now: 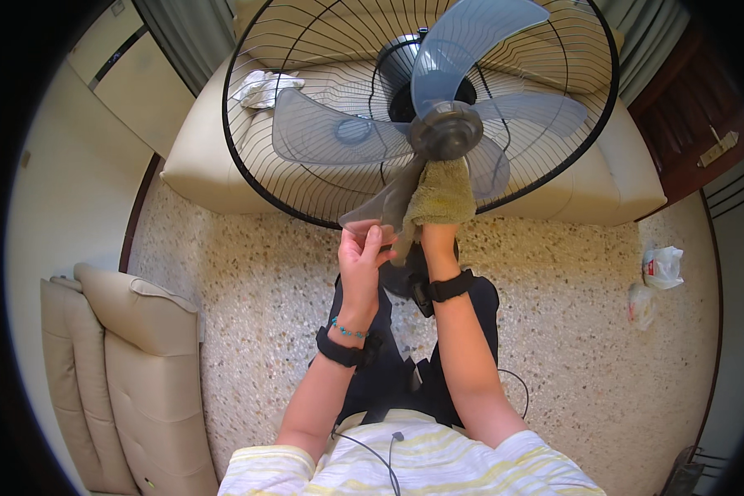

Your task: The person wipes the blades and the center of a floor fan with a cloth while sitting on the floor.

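Before me stands an electric fan with its front guard off, so its translucent grey blades (341,130) and round hub (447,131) are bare. Behind them curves the black wire rear guard (239,158). My left hand (361,257) pinches the tip of the lowest blade (381,201) between thumb and fingers. An olive-green terry cloth (443,195) covers most of my right hand (439,239), just below the hub. The cloth lies against that same blade's right edge, and a fold of it hangs down. The fingers under the cloth are hidden.
A cream sofa (614,180) stands behind the fan, with a crumpled white cloth (266,88) on its seat. A cream armchair (152,384) is at the left. White plastic bags (662,268) lie on the speckled floor (570,322) at the right, near a dark wooden door (688,111).
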Demonstrator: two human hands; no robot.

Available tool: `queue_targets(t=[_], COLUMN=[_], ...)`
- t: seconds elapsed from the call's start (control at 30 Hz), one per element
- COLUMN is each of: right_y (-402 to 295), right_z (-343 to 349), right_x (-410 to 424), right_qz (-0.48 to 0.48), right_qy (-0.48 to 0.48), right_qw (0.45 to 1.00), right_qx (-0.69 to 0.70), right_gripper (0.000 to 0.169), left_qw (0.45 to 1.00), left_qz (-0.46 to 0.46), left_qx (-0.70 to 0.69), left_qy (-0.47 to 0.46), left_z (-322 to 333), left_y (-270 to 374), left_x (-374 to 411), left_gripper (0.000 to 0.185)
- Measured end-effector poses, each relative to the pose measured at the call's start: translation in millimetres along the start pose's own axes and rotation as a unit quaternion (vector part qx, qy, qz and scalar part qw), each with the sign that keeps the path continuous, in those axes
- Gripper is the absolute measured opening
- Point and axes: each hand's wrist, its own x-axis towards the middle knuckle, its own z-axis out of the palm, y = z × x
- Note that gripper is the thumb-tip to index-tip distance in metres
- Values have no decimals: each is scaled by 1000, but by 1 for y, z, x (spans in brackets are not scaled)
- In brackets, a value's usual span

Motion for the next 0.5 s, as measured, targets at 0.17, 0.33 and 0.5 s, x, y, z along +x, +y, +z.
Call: queue_targets(t=[0.17, 0.33, 0.5], right_y=[-20, -39, -49], right_z=[-4, 1, 6], right_x=[-14, -25, -3], right_qz=[75, -127, -139], right_qy=[-90, -109, -73], right_qw=[993, 972, 971], right_qx=[-13, -167, -178], right_gripper=[26, 26, 28], left_qw=[999, 998, 995], left_qz=[23, 48, 83], left_qx=[25, 37, 57], left_qy=[13, -1, -14], left_z=[-10, -14, -14], left_y=[-8, -18, -38], left_x=[7, 12, 9], left_gripper=[15, 13, 14])
